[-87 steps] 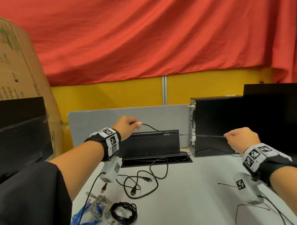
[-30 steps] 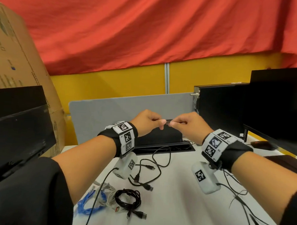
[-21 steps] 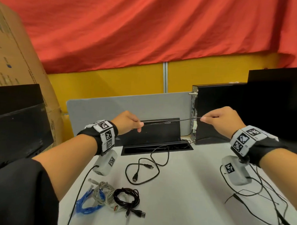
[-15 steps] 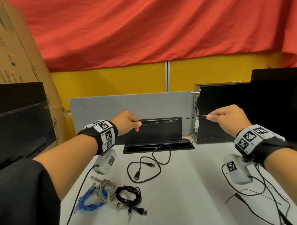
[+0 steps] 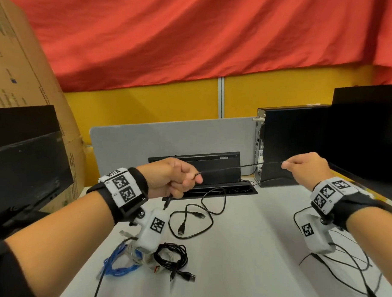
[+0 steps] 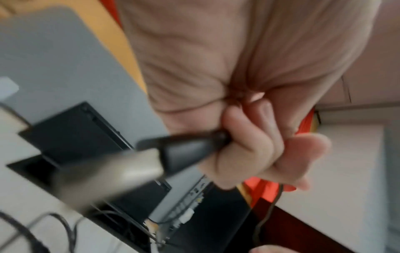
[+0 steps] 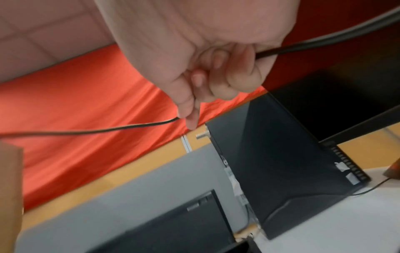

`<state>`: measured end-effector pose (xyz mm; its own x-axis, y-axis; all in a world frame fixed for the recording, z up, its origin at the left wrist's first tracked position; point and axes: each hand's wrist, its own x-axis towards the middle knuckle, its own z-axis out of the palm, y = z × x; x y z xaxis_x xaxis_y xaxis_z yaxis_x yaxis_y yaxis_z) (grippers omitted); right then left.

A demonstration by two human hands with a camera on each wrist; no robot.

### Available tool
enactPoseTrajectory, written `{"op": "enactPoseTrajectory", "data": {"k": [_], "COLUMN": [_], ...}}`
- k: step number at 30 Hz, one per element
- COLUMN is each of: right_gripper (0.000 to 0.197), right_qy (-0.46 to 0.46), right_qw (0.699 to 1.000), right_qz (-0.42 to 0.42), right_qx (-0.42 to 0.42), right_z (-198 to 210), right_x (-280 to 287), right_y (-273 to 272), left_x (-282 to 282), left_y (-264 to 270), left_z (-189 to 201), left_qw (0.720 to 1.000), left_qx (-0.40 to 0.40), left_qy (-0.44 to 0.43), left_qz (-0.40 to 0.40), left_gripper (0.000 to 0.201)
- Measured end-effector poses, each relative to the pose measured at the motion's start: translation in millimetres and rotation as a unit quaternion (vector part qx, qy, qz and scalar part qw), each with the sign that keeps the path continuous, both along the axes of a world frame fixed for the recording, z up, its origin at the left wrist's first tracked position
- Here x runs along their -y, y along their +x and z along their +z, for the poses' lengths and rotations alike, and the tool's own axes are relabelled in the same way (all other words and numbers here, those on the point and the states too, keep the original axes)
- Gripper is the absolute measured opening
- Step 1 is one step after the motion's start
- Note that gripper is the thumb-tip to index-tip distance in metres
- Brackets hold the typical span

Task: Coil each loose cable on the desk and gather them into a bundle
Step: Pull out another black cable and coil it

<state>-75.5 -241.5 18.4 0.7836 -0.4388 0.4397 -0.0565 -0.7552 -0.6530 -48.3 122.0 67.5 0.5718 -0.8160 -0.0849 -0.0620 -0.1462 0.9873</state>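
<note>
A thin black cable (image 5: 238, 168) runs through the air between both hands above the white desk (image 5: 242, 250). My left hand (image 5: 178, 180) grips its plug end in a fist; the USB plug (image 6: 121, 166) sticks out below the fingers. My right hand (image 5: 301, 165) pinches the cable (image 7: 121, 127) between thumb and forefinger, near the black computer tower. A loose black USB cable (image 5: 195, 217) lies looped on the desk centre. Near the front left sits a coiled black cable (image 5: 171, 256) beside a coiled grey cable (image 5: 131, 250) and a blue cable (image 5: 117, 265).
A black computer tower (image 5: 288, 142) and monitor (image 5: 369, 132) stand at the right. A second monitor (image 5: 23, 155) and a cardboard box (image 5: 20, 71) stand at the left. An open black cable tray (image 5: 212, 171) lies before the grey divider (image 5: 168, 138). Thin wires (image 5: 346, 262) trail over the right desk.
One second ago the hands met at the centre; they have since drawn apart, stretching the cable. My left hand has dropped slightly, and the plug now hangs below it.
</note>
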Motion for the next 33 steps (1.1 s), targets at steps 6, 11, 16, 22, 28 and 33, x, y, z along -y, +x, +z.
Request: {"op": "enactPoseTrajectory", "data": {"k": [6, 11, 16, 22, 28, 33], "right_gripper": [0.023, 0.031, 0.027, 0.033, 0.033, 0.032], "right_qy": [-0.125, -0.196, -0.159, -0.057, 0.049, 0.095], "right_qw": [0.966, 0.918, 0.886, 0.911, 0.925, 0.949], "right_qz": [0.091, 0.214, 0.36, 0.397, 0.378, 0.295], "right_qx": [-0.206, -0.271, -0.243, -0.094, -0.003, 0.055], "right_z": [-45.4, -60.7, -40.9, 23.8, 50.7, 44.4], "right_x": [-44.9, -92.8, -118.0, -119.6, -117.1, -108.2], "right_y": [-4.3, -23.9, -61.7, -98.0, -93.0, -67.9], "left_x": [21.6, 35.1, 31.4, 37.7, 59.6, 61.1], "left_y": [-16.1, -17.1, -5.6, -13.6, -45.7, -59.5], "left_z": [2.5, -0.2, -16.3, -31.6, -36.6, -32.6], "left_qw": [0.974, 0.942, 0.904, 0.932, 0.964, 0.984], "left_qx": [-0.07, -0.045, -0.033, 0.07, 0.136, 0.097], "left_qy": [-0.217, -0.301, -0.327, -0.179, -0.064, -0.049], "left_qz": [0.0, 0.142, 0.271, 0.307, 0.217, 0.139], "left_gripper": [0.041, 0.046, 0.054, 0.055, 0.051, 0.054]}}
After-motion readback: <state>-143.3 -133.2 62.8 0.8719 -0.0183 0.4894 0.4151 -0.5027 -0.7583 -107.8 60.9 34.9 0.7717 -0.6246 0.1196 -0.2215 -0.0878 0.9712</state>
